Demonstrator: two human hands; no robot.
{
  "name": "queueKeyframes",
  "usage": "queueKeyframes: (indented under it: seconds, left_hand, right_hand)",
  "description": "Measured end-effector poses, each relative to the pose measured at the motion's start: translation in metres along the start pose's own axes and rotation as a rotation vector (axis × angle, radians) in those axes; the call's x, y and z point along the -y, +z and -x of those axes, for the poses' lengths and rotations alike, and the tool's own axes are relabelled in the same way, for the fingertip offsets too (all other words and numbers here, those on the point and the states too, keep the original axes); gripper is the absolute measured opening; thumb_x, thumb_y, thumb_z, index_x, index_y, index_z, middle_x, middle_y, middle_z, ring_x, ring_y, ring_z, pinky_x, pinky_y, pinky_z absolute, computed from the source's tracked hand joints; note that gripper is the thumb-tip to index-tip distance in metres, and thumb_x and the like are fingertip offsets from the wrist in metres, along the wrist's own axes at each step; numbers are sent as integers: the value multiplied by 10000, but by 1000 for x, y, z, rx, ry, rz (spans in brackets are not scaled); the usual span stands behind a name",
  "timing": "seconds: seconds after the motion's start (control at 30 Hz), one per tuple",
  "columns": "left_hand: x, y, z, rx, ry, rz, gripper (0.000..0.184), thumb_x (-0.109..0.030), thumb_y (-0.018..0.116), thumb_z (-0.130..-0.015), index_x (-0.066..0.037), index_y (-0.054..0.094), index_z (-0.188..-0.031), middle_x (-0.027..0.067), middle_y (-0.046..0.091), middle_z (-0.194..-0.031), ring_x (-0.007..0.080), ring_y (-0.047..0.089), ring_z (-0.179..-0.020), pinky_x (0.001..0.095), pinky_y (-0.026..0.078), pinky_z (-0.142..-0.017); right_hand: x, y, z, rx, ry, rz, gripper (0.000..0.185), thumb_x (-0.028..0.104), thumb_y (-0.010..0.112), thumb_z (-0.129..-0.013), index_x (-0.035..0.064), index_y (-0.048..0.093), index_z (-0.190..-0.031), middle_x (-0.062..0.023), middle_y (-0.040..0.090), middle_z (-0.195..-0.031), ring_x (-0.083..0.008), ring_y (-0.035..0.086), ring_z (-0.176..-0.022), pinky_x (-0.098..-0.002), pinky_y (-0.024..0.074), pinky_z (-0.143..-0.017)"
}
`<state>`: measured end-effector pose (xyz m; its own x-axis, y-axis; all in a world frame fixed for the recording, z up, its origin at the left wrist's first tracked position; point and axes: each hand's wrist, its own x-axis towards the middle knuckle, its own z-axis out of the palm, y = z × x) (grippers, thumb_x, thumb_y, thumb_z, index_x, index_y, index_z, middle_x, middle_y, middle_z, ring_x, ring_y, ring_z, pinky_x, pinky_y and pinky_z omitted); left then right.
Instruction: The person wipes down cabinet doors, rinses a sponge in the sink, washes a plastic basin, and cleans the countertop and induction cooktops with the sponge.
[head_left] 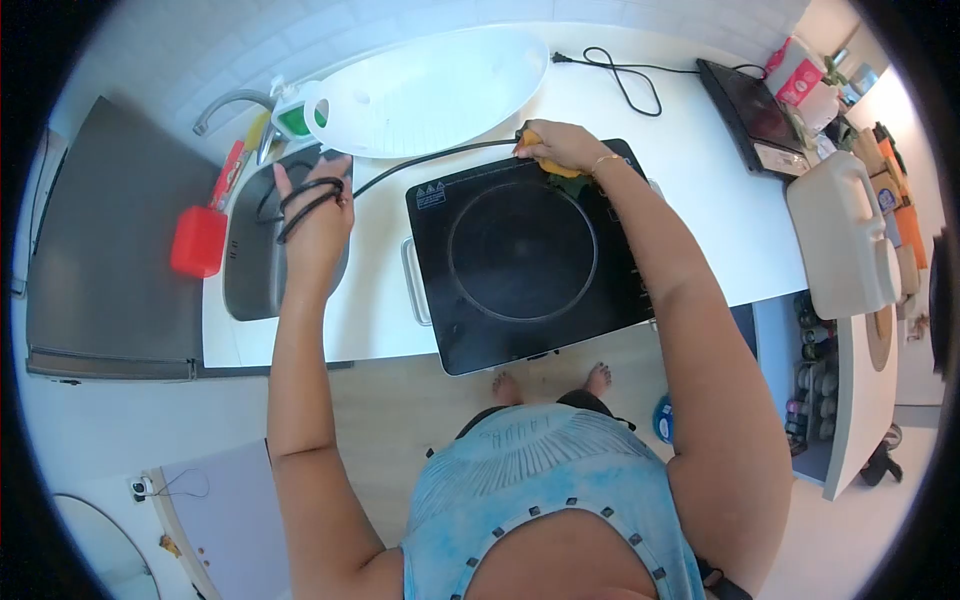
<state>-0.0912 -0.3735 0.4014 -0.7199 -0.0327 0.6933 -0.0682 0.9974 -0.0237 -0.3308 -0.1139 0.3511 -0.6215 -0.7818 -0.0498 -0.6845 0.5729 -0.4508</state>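
A black induction cooktop (522,250) lies on the white counter, its front edge jutting past the counter edge. Its black power cord (430,158) runs from the back of the cooktop to my left hand (316,215), which is over the sink. Loops of the cord are wound around that hand, with thumb and fingers apart at the tips. At the cooktop's back edge my right hand (565,146) is closed on a yellow and dark green cloth (566,180). The cloth is around or against the cord there; my fingers hide the exact contact.
A white basin (430,95) stands behind the sink (250,255). A red brush or scoop-like tool (198,243) hangs at the left. Another black cord (640,70) lies behind, leading to a second cooktop (750,115). A white jug (840,235) stands at the right.
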Motion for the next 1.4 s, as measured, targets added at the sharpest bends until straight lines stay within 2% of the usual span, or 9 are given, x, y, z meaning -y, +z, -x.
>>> queueKeyframes:
  seconds: [0.23,0.37,0.43,0.47,0.57,0.7,1.0,1.3,1.4]
  left_hand:
    - [19,19,44,548,-64,-159,134,-144,587,-753,-79,668,-836,115,645,-742,248,630,-774,517,149,-1066]
    - [28,31,48,664,-66,-200,125,-181,615,-734,-64,656,-724,115,627,-676,226,615,-666,428,316,-985]
    - [43,39,43,943,-673,463,159,-185,631,-710,-43,599,-646,86,577,-587,174,551,-548,316,439,-695]
    - [45,40,44,897,-796,828,205,-175,630,-722,-44,540,-593,48,517,-535,139,479,-494,276,356,-493]
    - [27,32,52,684,-1096,1196,240,-195,624,-772,-43,542,-605,42,508,-531,138,464,-487,258,357,-505]
    - [-1,39,58,585,-1172,1293,253,-248,618,-832,-31,556,-718,33,535,-603,122,500,-550,253,402,-555]
    - [-18,53,79,528,-971,761,333,-293,613,-774,22,633,-667,97,588,-576,177,526,-517,320,386,-524]
    - [-32,68,82,494,-1050,752,257,-216,593,-728,13,629,-617,120,578,-554,201,545,-508,321,394,-519]
    - [-26,76,84,573,-1059,912,174,-144,598,-719,20,617,-667,96,583,-589,172,537,-514,294,393,-519]
  right_hand:
    - [-93,-27,12,-594,59,-84,312,252,609,-826,-9,550,-987,-98,509,-963,-199,579,-804,-316,460,-766]
    - [-36,-74,68,-322,170,-922,461,262,655,-803,27,485,-1162,-75,586,-943,-140,581,-753,-255,455,-662]
    - [-33,-67,77,-386,276,-869,502,267,652,-803,26,467,-1202,-83,592,-971,-145,572,-822,-277,448,-725]
    - [-35,-65,81,-449,357,-824,543,272,650,-802,24,448,-1241,-90,598,-999,-150,564,-890,-299,441,-788]
    - [-57,-30,88,-703,199,-64,535,286,610,-824,31,441,-1263,-164,494,-1220,-247,494,-1104,-348,386,-933]
    - [-10,22,116,-345,226,451,498,460,390,-889,193,424,-1307,-64,366,-1384,-290,311,-1289,-551,236,-1023]
    - [-33,49,52,-601,472,456,586,457,367,-886,85,359,-1338,-203,359,-1362,-349,346,-1255,-512,236,-1022]
    - [145,132,70,-475,-419,330,465,305,444,-857,95,462,-1272,-114,415,-1336,-263,418,-1190,-446,304,-981]
    - [106,82,123,-331,-271,592,434,248,440,-859,99,458,-1266,-103,404,-1347,-251,410,-1210,-436,334,-979]
